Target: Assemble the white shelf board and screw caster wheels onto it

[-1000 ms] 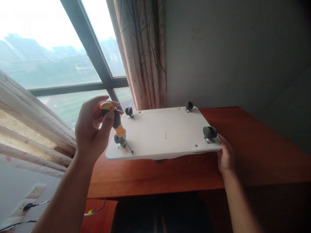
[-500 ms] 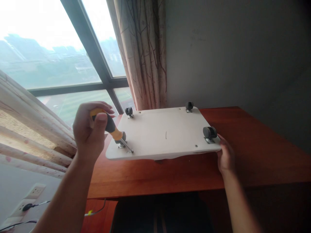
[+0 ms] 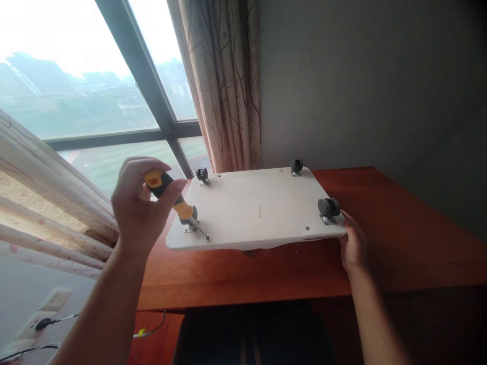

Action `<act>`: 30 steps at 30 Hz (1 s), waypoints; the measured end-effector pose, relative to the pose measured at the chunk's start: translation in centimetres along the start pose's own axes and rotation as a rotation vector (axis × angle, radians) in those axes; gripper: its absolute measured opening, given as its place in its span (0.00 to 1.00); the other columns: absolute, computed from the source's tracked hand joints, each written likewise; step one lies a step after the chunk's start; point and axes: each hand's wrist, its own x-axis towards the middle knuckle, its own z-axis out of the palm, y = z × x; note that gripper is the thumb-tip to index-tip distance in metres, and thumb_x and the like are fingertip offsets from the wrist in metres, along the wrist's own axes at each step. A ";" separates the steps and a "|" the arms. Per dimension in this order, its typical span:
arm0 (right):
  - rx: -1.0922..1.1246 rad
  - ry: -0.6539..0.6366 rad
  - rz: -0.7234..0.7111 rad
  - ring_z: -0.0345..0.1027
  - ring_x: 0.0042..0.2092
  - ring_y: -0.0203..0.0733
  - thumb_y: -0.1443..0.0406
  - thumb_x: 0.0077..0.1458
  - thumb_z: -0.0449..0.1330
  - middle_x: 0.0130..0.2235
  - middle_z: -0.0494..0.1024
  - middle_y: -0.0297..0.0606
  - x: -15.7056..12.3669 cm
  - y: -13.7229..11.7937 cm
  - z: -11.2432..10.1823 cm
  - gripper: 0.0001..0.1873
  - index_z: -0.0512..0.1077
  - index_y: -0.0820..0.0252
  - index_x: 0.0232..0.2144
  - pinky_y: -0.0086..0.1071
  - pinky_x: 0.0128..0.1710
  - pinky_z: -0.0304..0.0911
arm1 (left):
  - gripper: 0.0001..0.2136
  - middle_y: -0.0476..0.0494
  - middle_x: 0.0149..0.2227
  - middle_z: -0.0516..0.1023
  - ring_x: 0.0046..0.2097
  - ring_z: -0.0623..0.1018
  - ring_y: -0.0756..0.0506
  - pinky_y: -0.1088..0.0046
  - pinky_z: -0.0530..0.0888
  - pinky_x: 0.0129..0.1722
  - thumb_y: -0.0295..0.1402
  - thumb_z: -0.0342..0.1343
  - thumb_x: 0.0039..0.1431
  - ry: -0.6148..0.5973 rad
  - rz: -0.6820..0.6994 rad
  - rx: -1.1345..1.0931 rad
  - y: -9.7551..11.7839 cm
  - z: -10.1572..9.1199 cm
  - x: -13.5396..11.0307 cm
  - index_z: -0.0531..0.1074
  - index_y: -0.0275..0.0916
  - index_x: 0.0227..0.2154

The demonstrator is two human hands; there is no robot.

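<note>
My left hand is closed around the yellow-and-black handle of a screwdriver. The screwdriver slants down to the right, and its tip meets a screw near the front left corner of a white board. Just behind the shaft, a black caster is partly hidden. Other casters stand on the board at the back left, back right and front right. My right hand grips the board's edge at the front right corner, with its fingers partly hidden behind it.
The board rests above a reddish-brown wooden table. A window and patterned curtains are at the left and back. Below left, a wall socket holds a black plug. A dark chair is at the table's front.
My left fingers and thumb have shifted around the handle, the thumb now stretching farther right, and the handle has turned. The screwdriver tip, the board and my right hand stay in place.
</note>
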 end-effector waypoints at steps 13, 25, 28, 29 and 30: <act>-0.024 -0.010 -0.003 0.74 0.51 0.50 0.51 0.54 0.63 0.51 0.81 0.40 -0.1 -0.2 0.0 0.27 0.78 0.58 0.51 0.41 0.47 0.69 | 0.16 0.48 0.39 0.79 0.38 0.79 0.49 0.75 0.77 0.36 0.28 0.71 0.47 -0.059 0.034 -0.007 0.4 0.1 0.0 0.79 0.43 0.40; -0.009 -0.011 -0.005 0.74 0.51 0.50 0.53 0.53 0.63 0.50 0.81 0.38 -0.4 -0.7 0.3 0.24 0.79 0.57 0.50 0.38 0.45 0.69 | 0.13 0.47 0.37 0.79 0.39 0.78 0.47 0.71 0.77 0.37 0.33 0.71 0.49 -0.055 0.064 0.059 0.4 0.0 -0.1 0.79 0.43 0.38; -0.003 -0.010 0.002 0.74 0.51 0.50 0.53 0.53 0.63 0.51 0.81 0.38 -0.4 -0.7 0.3 0.24 0.79 0.56 0.50 0.38 0.46 0.69 | 0.19 0.48 0.37 0.81 0.35 0.80 0.48 0.70 0.79 0.36 0.31 0.69 0.53 -0.085 -0.046 0.017 0.6 -0.1 -0.1 0.76 0.45 0.49; -0.003 -0.009 0.002 0.74 0.51 0.50 0.53 0.53 0.64 0.51 0.81 0.38 -0.4 -0.7 0.3 0.24 0.79 0.56 0.50 0.38 0.46 0.69 | 0.20 0.47 0.39 0.82 0.34 0.81 0.47 0.69 0.80 0.36 0.32 0.67 0.56 -0.109 -0.079 -0.063 0.7 0.0 -0.1 0.74 0.46 0.52; -0.004 -0.010 0.001 0.74 0.51 0.50 0.52 0.54 0.64 0.51 0.81 0.38 -0.4 -0.6 0.3 0.24 0.79 0.56 0.50 0.38 0.46 0.69 | 0.19 0.45 0.40 0.83 0.34 0.82 0.46 0.67 0.81 0.36 0.33 0.64 0.59 -0.134 -0.101 -0.142 0.8 0.1 -0.2 0.73 0.46 0.53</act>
